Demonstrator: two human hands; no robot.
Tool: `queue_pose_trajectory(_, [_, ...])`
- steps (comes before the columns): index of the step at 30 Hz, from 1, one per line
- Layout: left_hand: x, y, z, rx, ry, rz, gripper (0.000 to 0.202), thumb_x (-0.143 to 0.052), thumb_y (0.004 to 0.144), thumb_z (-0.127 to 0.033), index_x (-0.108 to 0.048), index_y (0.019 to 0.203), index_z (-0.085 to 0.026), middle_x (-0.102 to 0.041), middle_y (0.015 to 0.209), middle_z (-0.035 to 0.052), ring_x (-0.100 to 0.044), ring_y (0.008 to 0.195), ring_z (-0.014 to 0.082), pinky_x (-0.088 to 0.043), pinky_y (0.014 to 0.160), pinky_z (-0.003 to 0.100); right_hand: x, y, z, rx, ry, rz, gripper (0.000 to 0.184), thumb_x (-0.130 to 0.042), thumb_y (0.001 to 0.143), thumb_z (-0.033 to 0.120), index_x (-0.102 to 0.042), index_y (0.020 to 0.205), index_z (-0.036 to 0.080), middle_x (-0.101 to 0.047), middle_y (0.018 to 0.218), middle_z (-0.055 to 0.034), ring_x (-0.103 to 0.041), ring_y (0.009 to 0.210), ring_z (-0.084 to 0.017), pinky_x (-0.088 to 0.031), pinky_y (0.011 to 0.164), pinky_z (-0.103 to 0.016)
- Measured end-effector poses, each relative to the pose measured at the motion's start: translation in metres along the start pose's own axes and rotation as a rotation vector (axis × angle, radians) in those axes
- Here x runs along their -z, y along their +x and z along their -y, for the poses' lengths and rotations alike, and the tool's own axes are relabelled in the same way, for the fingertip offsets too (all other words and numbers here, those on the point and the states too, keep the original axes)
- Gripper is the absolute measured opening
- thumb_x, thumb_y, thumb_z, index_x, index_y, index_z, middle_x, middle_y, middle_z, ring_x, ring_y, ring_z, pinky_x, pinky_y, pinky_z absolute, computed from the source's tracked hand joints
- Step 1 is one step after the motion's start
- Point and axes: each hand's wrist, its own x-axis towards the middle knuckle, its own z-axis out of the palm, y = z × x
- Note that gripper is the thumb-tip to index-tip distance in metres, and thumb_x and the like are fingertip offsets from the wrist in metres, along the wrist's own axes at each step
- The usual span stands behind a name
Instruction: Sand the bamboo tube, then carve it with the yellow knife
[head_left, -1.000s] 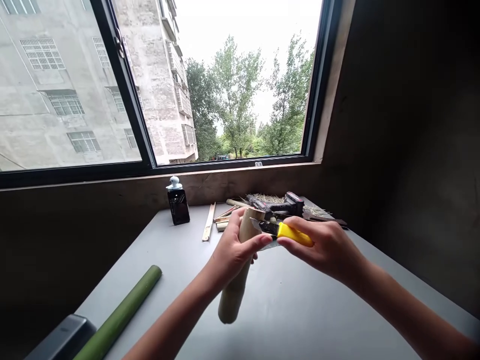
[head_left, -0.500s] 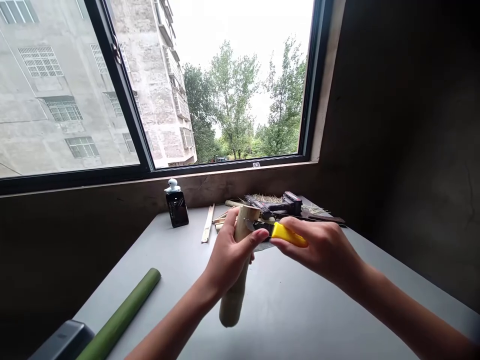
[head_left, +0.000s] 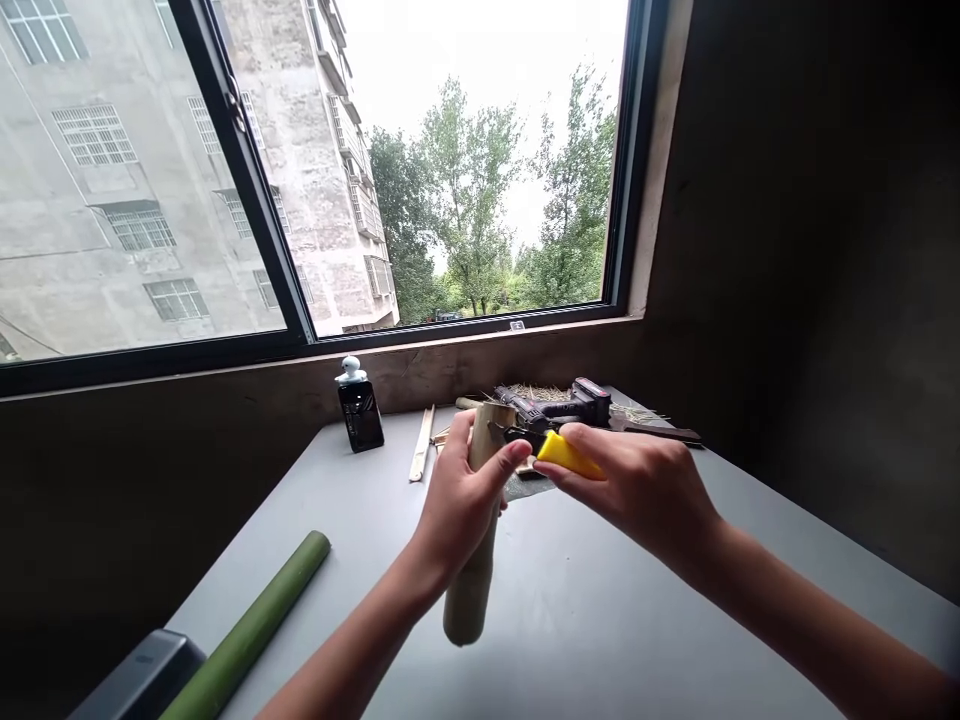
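Bamboo tube tilted, held in L hand, fingers wrapped round it, yellow utility knife pinched tight in R hand, blade at tube's far end, drill just beyond, green pole near left on grey table

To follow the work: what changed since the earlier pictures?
The right hand moved the yellow-handled utility knife leftward toward the top of the bamboo section, and the left hand tilted that section more upright. Neither hand let go. The green bamboo pole stayed put.
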Motion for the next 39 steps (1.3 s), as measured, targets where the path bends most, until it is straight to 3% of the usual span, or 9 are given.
queue_pose_trajectory(5, [-0.007, 0.000, 0.006, 0.033, 0.003, -0.032, 0.039, -0.064, 0.088, -0.057, -0.048, 0.102, -0.024, -0.054, 0.073, -0.0043, -0.052, 0.051, 0.0110, -0.047, 0.045, 0.022, -0.008, -0.003, 0.000, -0.168, 0.046, 0.109, 0.047, -0.050, 0.092, 0.062, -0.062, 0.075, 0.019, -0.057, 0.052, 0.0025, -0.052, 0.045, -0.009, -0.024, 0.049, -0.024])
queue_pose_trajectory(11, [-0.009, 0.004, 0.017, 0.098, -0.058, 0.037, 0.042, -0.061, 0.088, -0.059, -0.044, 0.102, -0.023, -0.053, 0.072, -0.0040, -0.052, 0.050, 0.0118, -0.046, 0.043, 0.022, -0.008, 0.006, -0.034, -0.398, 0.117, 0.178, 0.052, -0.040, 0.093, 0.066, -0.061, 0.086, 0.020, -0.054, 0.051, 0.0024, -0.049, 0.043, -0.012, -0.027, 0.048, -0.022])
queue_pose_trajectory(14, [-0.002, 0.007, 0.018, 0.110, -0.099, 0.087, 0.048, -0.062, 0.087, -0.060, -0.041, 0.109, -0.023, -0.055, 0.077, -0.0026, -0.053, 0.050, 0.0123, -0.047, 0.043, 0.023, -0.002, 0.007, -0.041, -0.355, 0.240, 0.262, 0.051, -0.038, 0.094, 0.064, -0.058, 0.078, 0.020, -0.049, 0.050, 0.0048, -0.044, 0.042, -0.009, -0.030, 0.046, -0.020])
queue_pose_trajectory(19, [0.007, 0.009, 0.014, 0.088, -0.103, 0.112, 0.059, -0.070, 0.082, -0.057, -0.038, 0.118, -0.023, -0.058, 0.088, 0.0000, -0.056, 0.053, 0.0118, -0.049, 0.047, 0.023, -0.003, 0.001, -0.026, -0.219, 0.332, 0.334, 0.053, -0.045, 0.090, 0.067, -0.050, 0.066, 0.020, -0.047, 0.049, 0.0055, -0.039, 0.041, -0.007, -0.027, 0.047, -0.021])
queue_pose_trajectory(23, [0.007, 0.007, 0.012, 0.086, -0.095, 0.146, 0.056, -0.073, 0.081, -0.053, -0.040, 0.115, -0.022, -0.055, 0.078, -0.0031, -0.054, 0.053, 0.0115, -0.048, 0.048, 0.023, -0.006, -0.001, -0.021, -0.177, 0.314, 0.297, 0.052, -0.047, 0.089, 0.066, -0.050, 0.065, 0.020, -0.049, 0.049, 0.0046, -0.040, 0.042, -0.008, -0.026, 0.048, -0.022])
queue_pose_trajectory(27, [0.006, 0.004, 0.009, 0.076, -0.087, 0.169, 0.051, -0.075, 0.081, -0.050, -0.044, 0.111, -0.023, -0.056, 0.081, -0.0026, -0.054, 0.057, 0.0105, -0.048, 0.051, 0.022, -0.007, -0.001, -0.020, -0.135, 0.303, 0.268, 0.052, -0.048, 0.090, 0.064, -0.049, 0.063, 0.020, -0.048, 0.048, 0.0047, -0.038, 0.041, -0.007, -0.025, 0.047, -0.022])
queue_pose_trajectory(39, [-0.004, -0.005, -0.002, 0.019, -0.118, 0.104, 0.036, -0.067, 0.089, -0.048, -0.048, 0.105, -0.023, -0.052, 0.076, -0.0043, -0.050, 0.051, 0.0097, -0.045, 0.046, 0.022, -0.003, -0.001, -0.010, -0.093, 0.177, 0.132, 0.052, -0.050, 0.091, 0.063, -0.052, 0.064, 0.018, -0.051, 0.049, 0.0042, -0.043, 0.041, -0.006, -0.026, 0.047, -0.021])
